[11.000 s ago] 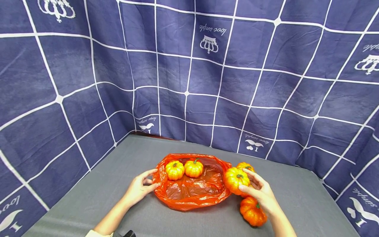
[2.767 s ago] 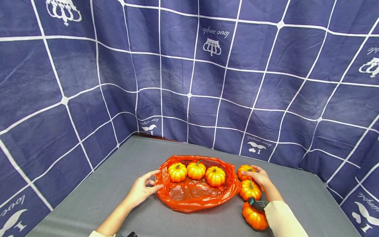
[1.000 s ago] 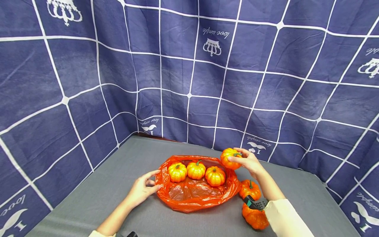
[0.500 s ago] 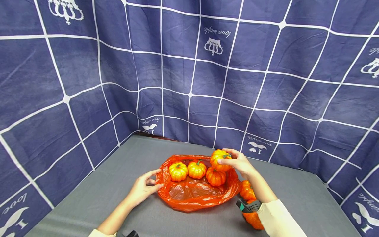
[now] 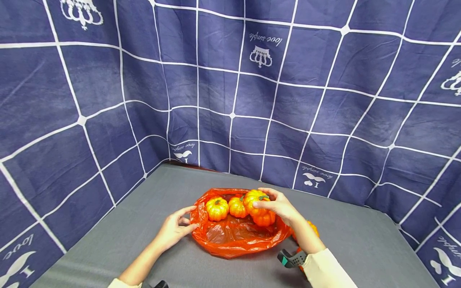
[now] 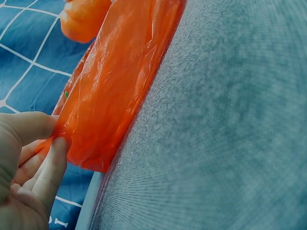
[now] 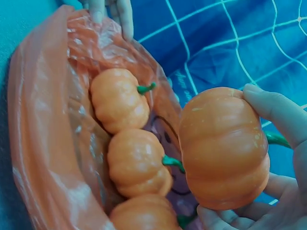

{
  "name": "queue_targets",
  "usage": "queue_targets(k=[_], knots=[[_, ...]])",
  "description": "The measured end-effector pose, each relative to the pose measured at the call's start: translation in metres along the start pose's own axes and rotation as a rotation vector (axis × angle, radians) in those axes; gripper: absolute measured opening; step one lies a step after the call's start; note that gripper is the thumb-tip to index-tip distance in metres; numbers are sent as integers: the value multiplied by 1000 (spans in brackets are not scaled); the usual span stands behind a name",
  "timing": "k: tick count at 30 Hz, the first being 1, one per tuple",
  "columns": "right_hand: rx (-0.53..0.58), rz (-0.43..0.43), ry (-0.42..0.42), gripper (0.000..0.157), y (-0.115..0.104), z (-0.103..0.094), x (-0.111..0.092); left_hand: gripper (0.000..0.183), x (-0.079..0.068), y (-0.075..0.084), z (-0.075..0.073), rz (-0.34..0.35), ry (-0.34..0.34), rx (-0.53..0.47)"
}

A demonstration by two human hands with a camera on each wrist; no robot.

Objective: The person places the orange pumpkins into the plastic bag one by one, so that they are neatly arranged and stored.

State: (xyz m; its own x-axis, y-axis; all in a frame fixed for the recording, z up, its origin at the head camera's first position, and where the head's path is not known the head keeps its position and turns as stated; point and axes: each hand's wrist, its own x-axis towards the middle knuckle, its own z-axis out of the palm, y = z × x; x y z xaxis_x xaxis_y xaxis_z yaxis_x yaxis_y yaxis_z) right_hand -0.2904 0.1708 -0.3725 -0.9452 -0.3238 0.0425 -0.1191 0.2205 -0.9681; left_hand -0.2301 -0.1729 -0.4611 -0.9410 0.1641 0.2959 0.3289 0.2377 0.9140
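Note:
A red plastic bag (image 5: 230, 250) lies spread with its mouth up. My left hand (image 5: 173, 228) pinches the bag's left rim between thumb and fingers, plain in the left wrist view. Inside sit a left pumpkin (image 5: 217, 209), a middle pumpkin (image 5: 237, 208) and a right pumpkin (image 5: 265, 219), small and orange-yellow with green stems. Above the right and middle ones, my right hand (image 5: 282, 208) grips another small pumpkin (image 7: 223, 151) by its sides, clear of the table. In the right wrist view its green stem points toward the palm.
Two more pumpkins stand on the grey table (image 5: 162, 192) right of the bag: one pumpkin (image 5: 312, 228) farther back and one nearer, both mostly behind the right forearm. A blue checked curtain (image 5: 230, 88) hangs along the back and left.
Earlier, the third pumpkin went into the bag. My right hand then took another from the table's right and carried it left over the bag. My left hand has stayed at the rim.

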Motion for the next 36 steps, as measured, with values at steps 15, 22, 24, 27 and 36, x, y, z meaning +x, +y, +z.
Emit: queue_targets(k=[15, 22, 24, 27, 36], knots=[[-10, -45, -91, 66, 6, 34, -2, 57, 0, 0, 0, 9, 2, 8], [43, -31, -138, 66, 9, 50, -2, 57, 0, 0, 0, 17, -5, -5], [56, -22, -149, 65, 11, 55, -2, 57, 0, 0, 0, 21, -7, -7], [69, -1, -155, 65, 13, 62, -2, 57, 0, 0, 0, 26, -9, -4], [92, 22, -177, 67, 20, 79, -1, 56, -1, -1, 1, 26, -11, -1]])
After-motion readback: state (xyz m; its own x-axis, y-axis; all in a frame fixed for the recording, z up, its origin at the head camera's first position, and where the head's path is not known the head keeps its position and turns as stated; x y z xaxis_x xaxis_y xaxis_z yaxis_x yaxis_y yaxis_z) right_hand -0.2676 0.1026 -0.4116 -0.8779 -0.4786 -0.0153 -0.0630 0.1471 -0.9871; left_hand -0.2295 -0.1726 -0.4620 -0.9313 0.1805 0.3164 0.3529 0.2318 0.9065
